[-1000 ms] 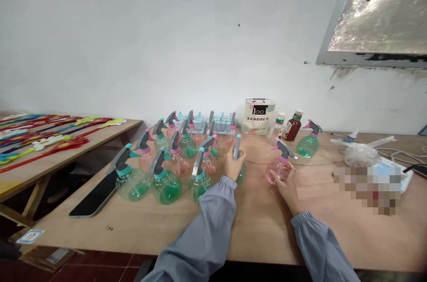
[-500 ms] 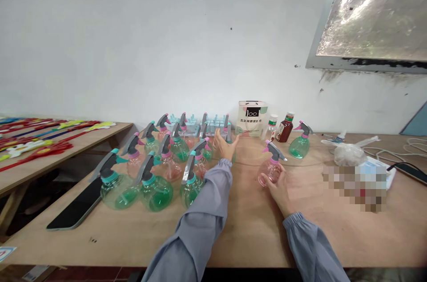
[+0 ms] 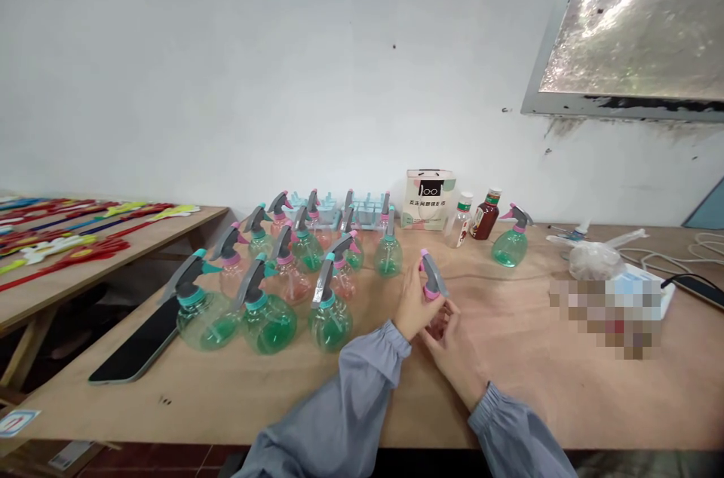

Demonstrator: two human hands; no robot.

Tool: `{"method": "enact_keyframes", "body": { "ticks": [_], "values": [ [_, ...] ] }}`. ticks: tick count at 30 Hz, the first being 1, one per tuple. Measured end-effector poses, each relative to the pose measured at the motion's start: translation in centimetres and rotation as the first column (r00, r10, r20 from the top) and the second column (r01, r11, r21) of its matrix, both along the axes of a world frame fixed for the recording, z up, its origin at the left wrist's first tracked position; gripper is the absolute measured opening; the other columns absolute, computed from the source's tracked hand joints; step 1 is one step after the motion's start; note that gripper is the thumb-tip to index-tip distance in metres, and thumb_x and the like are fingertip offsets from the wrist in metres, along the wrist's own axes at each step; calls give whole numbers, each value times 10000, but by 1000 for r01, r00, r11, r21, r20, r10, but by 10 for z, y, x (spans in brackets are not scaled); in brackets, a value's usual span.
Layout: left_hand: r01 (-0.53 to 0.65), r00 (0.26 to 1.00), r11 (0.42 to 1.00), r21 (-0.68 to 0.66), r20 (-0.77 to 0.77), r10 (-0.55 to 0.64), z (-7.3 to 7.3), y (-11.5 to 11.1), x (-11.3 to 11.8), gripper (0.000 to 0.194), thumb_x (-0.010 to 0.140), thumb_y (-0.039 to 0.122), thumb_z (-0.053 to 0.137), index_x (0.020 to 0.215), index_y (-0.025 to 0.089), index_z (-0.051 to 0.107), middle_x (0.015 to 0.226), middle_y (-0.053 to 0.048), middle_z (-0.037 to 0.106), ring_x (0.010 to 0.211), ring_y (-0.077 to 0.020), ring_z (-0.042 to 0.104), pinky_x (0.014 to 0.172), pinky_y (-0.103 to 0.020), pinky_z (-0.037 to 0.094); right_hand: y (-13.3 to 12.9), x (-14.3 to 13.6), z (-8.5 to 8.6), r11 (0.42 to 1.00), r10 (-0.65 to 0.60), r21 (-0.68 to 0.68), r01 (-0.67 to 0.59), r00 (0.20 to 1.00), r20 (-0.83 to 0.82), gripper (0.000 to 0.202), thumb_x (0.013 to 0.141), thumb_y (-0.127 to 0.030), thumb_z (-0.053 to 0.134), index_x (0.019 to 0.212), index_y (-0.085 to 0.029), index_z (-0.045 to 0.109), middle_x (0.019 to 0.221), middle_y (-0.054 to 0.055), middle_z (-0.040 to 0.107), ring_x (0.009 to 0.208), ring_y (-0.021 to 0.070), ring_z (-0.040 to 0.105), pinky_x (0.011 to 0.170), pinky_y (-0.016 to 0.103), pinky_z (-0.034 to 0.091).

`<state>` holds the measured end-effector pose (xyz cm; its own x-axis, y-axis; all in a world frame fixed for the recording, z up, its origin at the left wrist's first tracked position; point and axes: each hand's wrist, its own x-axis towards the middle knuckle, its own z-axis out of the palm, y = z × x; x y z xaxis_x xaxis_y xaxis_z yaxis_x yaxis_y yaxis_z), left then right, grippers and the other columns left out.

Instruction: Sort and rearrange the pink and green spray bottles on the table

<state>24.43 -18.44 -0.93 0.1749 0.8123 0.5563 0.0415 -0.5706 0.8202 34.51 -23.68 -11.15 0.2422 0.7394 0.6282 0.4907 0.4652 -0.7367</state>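
Both my hands are around a pink spray bottle (image 3: 433,278) with a grey and pink trigger head, near the table's middle. My left hand (image 3: 412,302) closes on it at the neck, from the left side. Lower down, my right hand (image 3: 459,357) has its fingers wrapped round the clear pink body, most of which they hide. Left of my hands stand several green and pink spray bottles in loose rows. The nearest of these are a green spray bottle (image 3: 331,323) and another green spray bottle (image 3: 388,255) farther back.
A black phone (image 3: 133,350) lies at the left. Along the wall are pale blue racks (image 3: 367,212), a paper bag (image 3: 428,199), a clear bottle (image 3: 459,222) and a brown bottle (image 3: 485,218). A lone green spray bottle (image 3: 509,246) and a plastic bag (image 3: 593,259) sit rightward.
My left hand has come back from the rear green bottle to the pink spray bottle and grips it. My right hand has brought that bottle left and nearer.
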Motion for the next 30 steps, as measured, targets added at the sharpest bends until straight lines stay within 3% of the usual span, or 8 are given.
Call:
{"method": "enact_keyframes", "body": {
  "ticks": [3, 6, 10, 14, 17, 20, 25, 30],
  "values": [
    [-67, 997, 998, -4, 40, 67, 3, 1, -14, 665, 651, 124, 669, 1297, 219, 544, 1271, -125, 590, 1260, -302, 533, 1131, -483, 366, 8, 20, 12, 1000, -7, 2, 7, 998, -69, 611, 887, -549, 587, 1393, -311, 342, 1375, 109, 519, 1277, 313, 551, 1039, 526, 489],
    [-66, 996, 997, -41, 64, 68, 7, 4, -29, 675, 608, 121, 686, 1267, 230, 580, 1211, -103, 636, 1183, -293, 580, 1113, -484, 385, 44, 78, 44, 967, -230, 65, 245, 955, -186, 544, 915, -614, 466, 1312, -255, 368, 1324, 130, 482, 1252, 290, 508, 1074, 523, 420],
    [69, 985, 991, -114, 168, -49, 18, 3, -41, 674, 594, 119, 700, 1250, 244, 610, 1243, -87, 654, 1074, -240, 626, 1028, -422, 462, 104, 175, 101, 758, -626, 49, 651, 746, -227, 741, 785, -680, 562, 1282, -157, 392, 1354, 198, 425, 1290, 340, 402, 1135, 560, 289],
    [246, 951, 950, -190, 238, -198, 31, -2, -42, 466, 629, 166, 716, 1092, 209, 672, 1183, -77, 691, 1013, -213, 650, 906, -354, 507, 140, 233, 134, 656, -751, -190, 730, 656, -71, 970, 720, -623, 668, 1398, -18, 328, 1459, 339, 336, 1401, 437, 286, 1140, 588, 237],
    [325, 920, 902, -286, 319, -230, 38, -8, -43, 297, 692, 292, 746, 958, 179, 676, 906, -32, 705, 825, -166, 664, 801, -312, 516, 148, 247, 137, 633, -736, -306, 711, 675, 47, 999, 753, -601, 662, 1474, -35, 265, 1517, 345, 306, 1444, 439, 262, 1138, 589, 254],
    [388, 885, 844, -371, 404, -229, 45, -15, -48, 317, 721, 430, 750, 874, 170, 654, 659, 31, 603, 586, -110, 584, 618, -257, 470, 149, 248, 130, 601, -724, -371, 708, 679, 122, 978, 744, -589, 678, 1483, -76, 294, 1487, 319, 395, 1399, 450, 351, 1117, 613, 294],
    [553, 796, 780, -292, 462, -391, 56, -21, -58, 496, 572, 436, 886, 927, 179, 655, 793, -6, 683, 707, -144, 656, 715, -283, 511, 142, 239, 117, 591, -737, -339, 732, 661, 143, 825, 759, -588, 645, 1374, -77, 443, 1436, 326, 424, 1332, 449, 410, 1085, 586, 333],
    [551, 813, 713, -434, 473, -340, 57, -22, -62, 453, 596, 505, 857, 768, 172, 602, 640, 18, 611, 577, -104, 590, 472, -191, 351, 124, 206, 95, 683, -685, -210, 700, 713, 148, 894, 679, -655, 653, 1311, -46, 480, 1355, 305, 486, 1304, 411, 424, 1058, 541, 380]
  ]
}}
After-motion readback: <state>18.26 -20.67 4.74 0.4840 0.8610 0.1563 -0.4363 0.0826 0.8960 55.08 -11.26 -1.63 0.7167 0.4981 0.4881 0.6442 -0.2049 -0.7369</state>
